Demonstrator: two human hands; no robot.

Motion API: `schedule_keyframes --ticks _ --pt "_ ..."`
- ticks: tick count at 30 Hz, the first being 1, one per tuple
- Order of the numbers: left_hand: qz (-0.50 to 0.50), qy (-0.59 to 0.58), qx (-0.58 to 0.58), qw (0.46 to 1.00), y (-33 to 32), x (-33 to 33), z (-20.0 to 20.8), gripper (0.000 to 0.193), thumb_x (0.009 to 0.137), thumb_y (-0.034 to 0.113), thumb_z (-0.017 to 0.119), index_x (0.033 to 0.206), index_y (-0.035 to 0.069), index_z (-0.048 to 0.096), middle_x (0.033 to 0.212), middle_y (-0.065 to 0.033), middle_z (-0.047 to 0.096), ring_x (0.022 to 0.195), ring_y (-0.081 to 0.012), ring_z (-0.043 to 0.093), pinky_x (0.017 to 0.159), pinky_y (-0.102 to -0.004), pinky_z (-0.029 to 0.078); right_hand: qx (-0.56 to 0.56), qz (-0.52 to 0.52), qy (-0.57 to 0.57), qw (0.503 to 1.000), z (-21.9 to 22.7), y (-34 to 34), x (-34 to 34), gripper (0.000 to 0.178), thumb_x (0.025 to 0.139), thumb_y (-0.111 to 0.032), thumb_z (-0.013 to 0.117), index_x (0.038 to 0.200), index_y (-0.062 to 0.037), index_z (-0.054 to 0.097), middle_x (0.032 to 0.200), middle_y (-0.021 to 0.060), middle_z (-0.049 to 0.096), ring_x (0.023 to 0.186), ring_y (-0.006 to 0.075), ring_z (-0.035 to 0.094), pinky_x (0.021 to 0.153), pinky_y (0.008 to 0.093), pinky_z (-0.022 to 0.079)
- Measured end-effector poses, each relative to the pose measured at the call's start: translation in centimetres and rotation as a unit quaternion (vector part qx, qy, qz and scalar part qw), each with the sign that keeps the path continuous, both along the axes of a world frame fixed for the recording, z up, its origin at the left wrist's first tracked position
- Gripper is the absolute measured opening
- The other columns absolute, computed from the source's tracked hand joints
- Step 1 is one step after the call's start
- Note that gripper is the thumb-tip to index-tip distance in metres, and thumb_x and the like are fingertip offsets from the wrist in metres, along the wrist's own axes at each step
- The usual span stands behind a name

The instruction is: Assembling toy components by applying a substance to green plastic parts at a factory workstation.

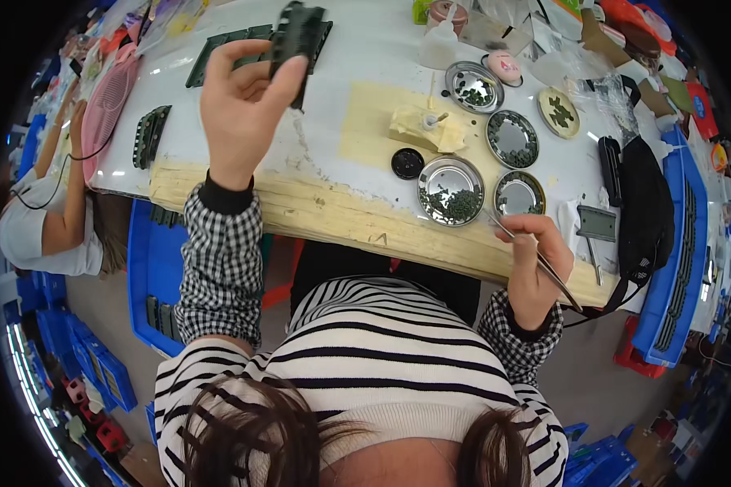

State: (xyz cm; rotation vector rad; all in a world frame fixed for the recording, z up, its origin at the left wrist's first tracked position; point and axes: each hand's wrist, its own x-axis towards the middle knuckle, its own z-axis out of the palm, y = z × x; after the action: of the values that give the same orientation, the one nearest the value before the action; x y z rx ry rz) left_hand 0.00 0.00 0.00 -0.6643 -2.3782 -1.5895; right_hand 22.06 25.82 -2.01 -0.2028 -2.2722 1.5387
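My left hand [240, 122] is raised over the far left of the table, its thumb and fingers closed on a dark green ribbed plastic part [298, 32]. More dark green parts [215, 55] lie behind that hand, and another green part [149, 138] rests to its left. In my right hand [534, 264], near the table's front edge, is a pair of metal tweezers [554, 277]. Their tips point toward a round metal dish [451, 161] holding many tiny dark green pieces. Two similar dishes, a right dish [513, 140] and a front dish [520, 172], stand beside it.
Farther back are another metal dish [474, 87], a cream lid [559, 112] with green pieces, and a white squeeze bottle [440, 45]. A small black cap [407, 163] sits near a tape-covered block [426, 130]. A black bag [648, 211] lies right; a pink basket [110, 105] stands left, near another person's arm [71, 170].
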Motion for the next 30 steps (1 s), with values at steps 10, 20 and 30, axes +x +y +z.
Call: schedule_keyframes --ticks 10,20,30 --pt "-0.154 -0.446 0.425 0.772 -2.4 7.2 -2.3 0.031 0.098 0.024 0.056 0.118 0.000 0.051 0.111 -0.0130 0.062 0.096 -0.0188 0.066 0.081 -0.0269 0.057 0.160 0.010 0.034 0.986 -1.4 -2.1 -4.5 0.015 0.083 -0.009 0.070 0.097 -0.0039 0.071 0.083 0.0073 0.068 0.076 0.0233 0.057 0.074 0.0327 0.042" --pt "-0.123 -0.419 0.371 0.820 -1.0 8.4 -2.3 0.038 0.097 0.010 0.054 0.132 0.001 0.042 0.123 -0.0192 0.058 0.108 -0.0248 0.063 0.089 -0.0347 0.055 0.275 0.001 0.036 0.961 -1.8 -2.2 -5.9 0.010 0.087 -0.014 0.065 0.090 -0.0057 0.070 0.078 0.0069 0.063 0.075 0.0248 0.054 0.073 0.0349 0.039" --pt "-0.152 -0.364 0.296 0.870 -0.1 9.5 -2.7 0.027 0.099 0.011 0.050 0.125 0.002 0.049 0.122 -0.0151 0.056 0.109 -0.0247 0.063 0.086 -0.0330 0.056 0.233 0.007 0.041 0.971 -1.9 -2.5 -6.0 0.010 0.088 -0.012 0.065 0.091 -0.0039 0.070 0.077 0.0068 0.065 0.072 0.0239 0.054 0.070 0.0340 0.041"
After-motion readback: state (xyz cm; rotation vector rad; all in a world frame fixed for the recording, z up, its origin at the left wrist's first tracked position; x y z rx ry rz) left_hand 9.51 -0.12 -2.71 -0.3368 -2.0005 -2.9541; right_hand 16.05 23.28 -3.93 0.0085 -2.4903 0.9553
